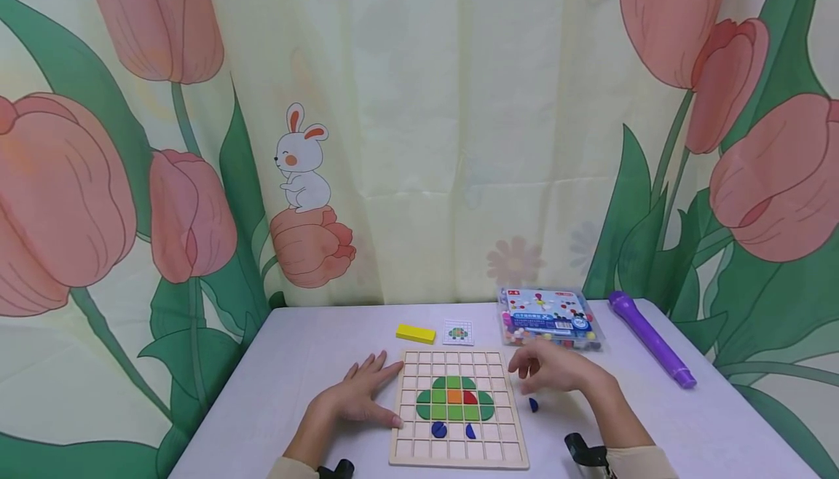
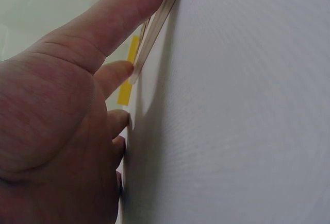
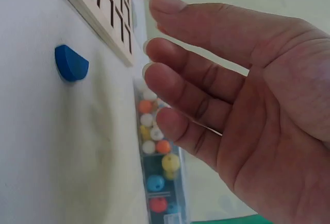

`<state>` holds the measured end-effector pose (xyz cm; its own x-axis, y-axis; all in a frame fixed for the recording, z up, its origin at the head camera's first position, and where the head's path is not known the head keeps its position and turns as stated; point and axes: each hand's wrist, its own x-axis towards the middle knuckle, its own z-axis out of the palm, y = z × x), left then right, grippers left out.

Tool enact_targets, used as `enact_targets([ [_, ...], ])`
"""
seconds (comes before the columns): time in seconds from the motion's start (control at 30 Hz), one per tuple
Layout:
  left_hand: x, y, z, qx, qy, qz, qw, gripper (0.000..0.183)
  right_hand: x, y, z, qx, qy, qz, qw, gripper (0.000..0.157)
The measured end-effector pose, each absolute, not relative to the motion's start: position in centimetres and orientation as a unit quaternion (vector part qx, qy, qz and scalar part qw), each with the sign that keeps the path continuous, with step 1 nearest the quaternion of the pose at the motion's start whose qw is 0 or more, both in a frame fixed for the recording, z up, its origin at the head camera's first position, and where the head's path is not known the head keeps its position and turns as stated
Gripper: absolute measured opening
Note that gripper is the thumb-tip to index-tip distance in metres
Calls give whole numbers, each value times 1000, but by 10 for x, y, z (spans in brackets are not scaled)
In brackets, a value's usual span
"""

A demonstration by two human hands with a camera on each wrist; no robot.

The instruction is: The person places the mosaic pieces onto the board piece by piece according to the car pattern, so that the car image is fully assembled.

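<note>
My left hand [image 1: 359, 390] lies spread at the left edge of a wooden grid board [image 1: 408, 453], thumb and index finger touching its rim. Green, orange and red pieces form a rounded pattern on the board. Below it in the grid sit a dark blue round piece [image 1: 439, 429] and a dark blue half-round piece [image 1: 470, 432]. Over the board's right edge hovers my right hand [image 1: 557, 366], fingers loosely bent and holding nothing. Just below it, a loose blue half-round piece [image 3: 71, 63] lies on the white table beside the board.
Behind the board are a yellow block [image 1: 416, 333] and a small pattern card [image 1: 458, 333]. A clear plastic box [image 1: 549, 319] of coloured balls stands at the back right. Farther right lies a purple marker-like stick [image 1: 652, 339]. A tulip-printed curtain [image 1: 419, 137] hangs behind the table.
</note>
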<state>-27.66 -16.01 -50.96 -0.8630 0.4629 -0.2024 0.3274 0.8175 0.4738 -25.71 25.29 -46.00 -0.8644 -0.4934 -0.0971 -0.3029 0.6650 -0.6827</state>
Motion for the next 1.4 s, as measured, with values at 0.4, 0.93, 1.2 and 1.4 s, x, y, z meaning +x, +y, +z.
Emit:
enact_targets([
  [0.4,-276,-160,-510,210,940,221,155,107,-252,259,-462,-144,918,-326,175,23],
  [0.93,-276,-160,-511,217,938,222,155,107,-253,256,-474,-149,923,-304,185,23],
  [1.2,-276,-160,-510,206,940,220,159,107,-256,255,-476,-159,922,-300,186,23],
  [1.4,-275,-160,-509,205,940,222,160,107,-256,254,-475,-187,912,-321,177,19],
])
